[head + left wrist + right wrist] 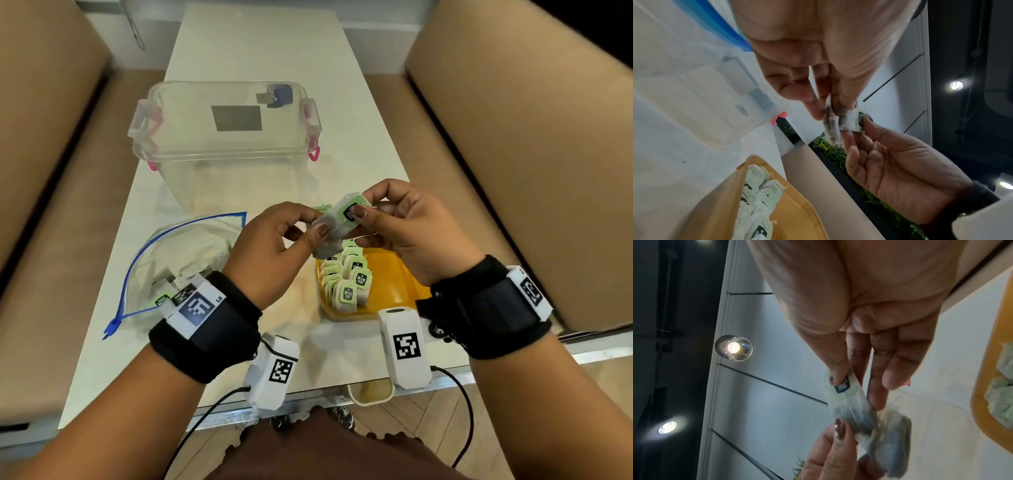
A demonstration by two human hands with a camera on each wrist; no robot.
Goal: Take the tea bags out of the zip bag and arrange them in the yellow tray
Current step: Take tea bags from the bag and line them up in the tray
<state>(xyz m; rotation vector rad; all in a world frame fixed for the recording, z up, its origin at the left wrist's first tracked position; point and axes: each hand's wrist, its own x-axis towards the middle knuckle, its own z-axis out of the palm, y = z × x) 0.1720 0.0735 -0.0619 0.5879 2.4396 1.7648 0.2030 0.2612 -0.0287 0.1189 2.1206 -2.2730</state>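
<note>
Both hands pinch tea bags in the air above the far end of the yellow tray [400,270]. Her left hand [274,246] grips the lower, darker end of a small bunch of tea bags [337,224] between thumb and fingertips. Her right hand [407,229] pinches the upper end, its thumb pressed on the green paper tag [351,211] with the dark label. How many bags are in the bunch cannot be told; the wrist views show at least two pressed together.

Inside the yellow tray, along its left side, stands a packed row of tea bags [349,284], upright, each with a green tag facing the near edge. The right half of the tray shows bare yellow.

To the left of the tray lies the zip bag [164,263], clear with a blue zip edge, open and slumped on the white table [267,44]; more tea bags show through it. Beyond the tray, farther along the table, sits a clear plastic box [226,137] with pink latches. Black straps carrying white marker blocks wrap both wrists.
</note>
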